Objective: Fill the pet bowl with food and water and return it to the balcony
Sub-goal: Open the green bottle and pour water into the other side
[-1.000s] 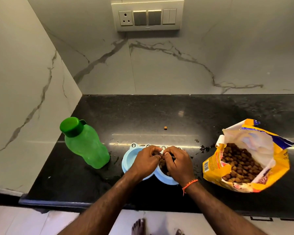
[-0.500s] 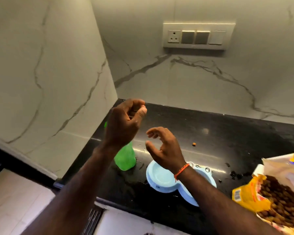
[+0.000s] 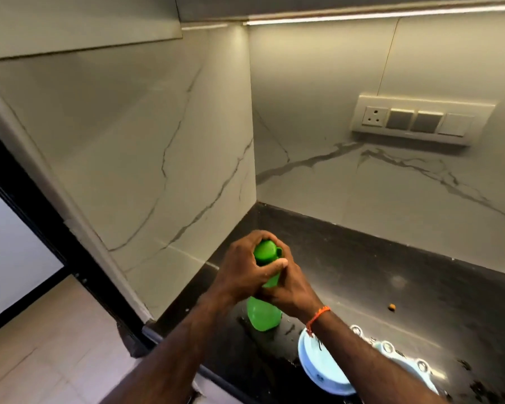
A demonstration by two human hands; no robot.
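A green plastic water bottle [image 3: 263, 316] stands upright on the black counter [image 3: 376, 287] near its left corner. My left hand [image 3: 242, 272] is wrapped over the bottle's green cap and neck. Below it, my right hand [image 3: 292, 290] grips the bottle's upper body. The light blue double pet bowl [image 3: 321, 365] sits on the counter to the right of the bottle, partly hidden by my right forearm. Its left basin looks empty; the right basin is mostly hidden.
A single kibble piece [image 3: 392, 307] lies on the counter behind the bowl. Marble walls close the corner on the left and at the back, with a socket panel [image 3: 420, 119] on the back wall. Tiled floor [image 3: 41, 345] lies to the lower left.
Both hands left the bowl, rose and closed on the green bottle. The view has swung left, so the kibble bag is out of frame.
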